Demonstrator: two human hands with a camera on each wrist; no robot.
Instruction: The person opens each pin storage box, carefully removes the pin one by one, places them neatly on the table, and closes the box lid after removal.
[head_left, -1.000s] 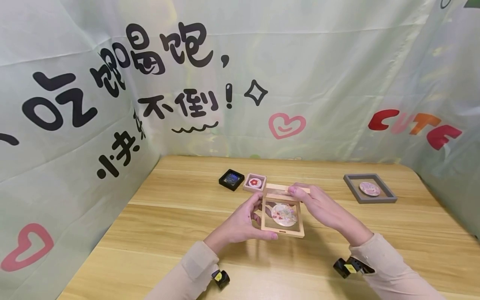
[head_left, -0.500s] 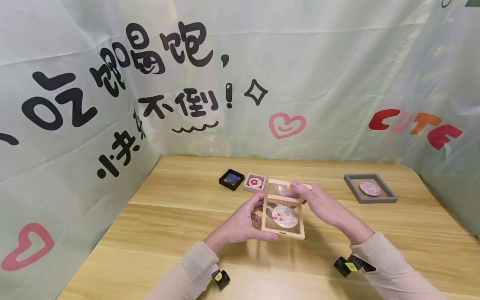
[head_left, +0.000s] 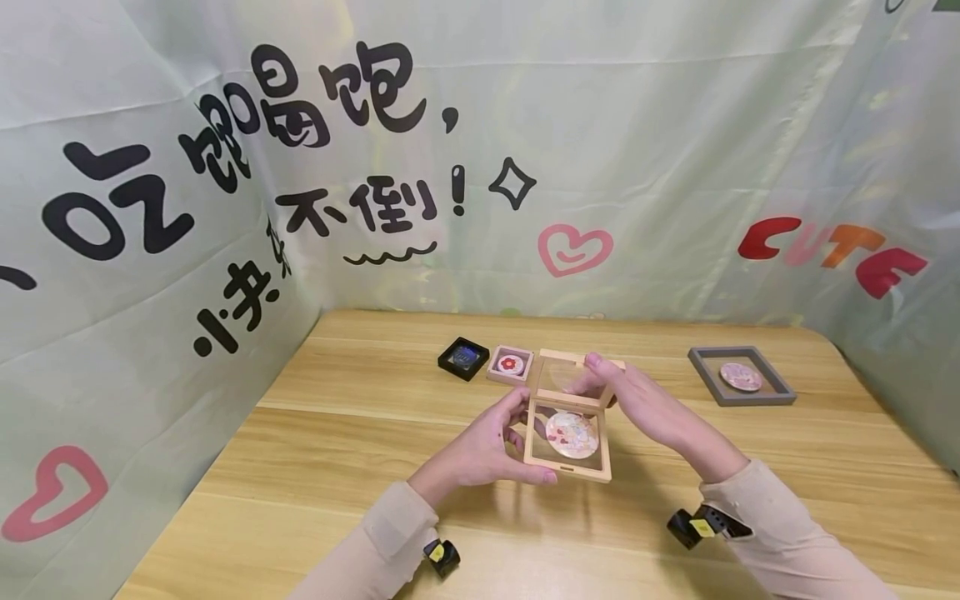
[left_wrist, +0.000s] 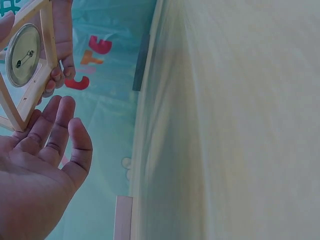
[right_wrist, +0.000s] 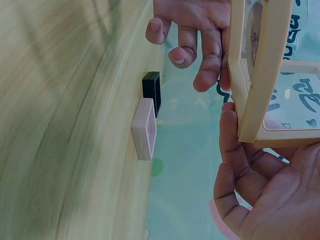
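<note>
Spanning the gap between the person's two hands, a pale wood-toned hinged frame (head_left: 567, 403) is held up off the wooden table (head_left: 360, 467), its two clear-windowed halves parted like a book. The left hand (head_left: 491, 442) has the nearer half from its left side, thumb laid along the front edge and fingers at the far side, the hand partly closed; from the right wrist I see some of those fingers spread loosely apart. The right hand (head_left: 645, 408) takes the raised far half by its right side, thumb over the top edge, other fingers bent below and behind it. Between the hands, in the nearer half, sits a round pastel badge (head_left: 572, 434); the left wrist view shows its metal back and pin. Just beyond the left fingertips, on the table, a small pink case (head_left: 506, 380) holds a white badge with a red flower (head_left: 511, 365), and a black case (head_left: 453, 372) lies beside it on the left. Well off to the right, past the right hand, lies a larger grey frame (head_left: 757, 400) with a round pinkish badge (head_left: 741, 377) inside. Lettered pale fabric (head_left: 637, 150) hangs behind everything.
</note>
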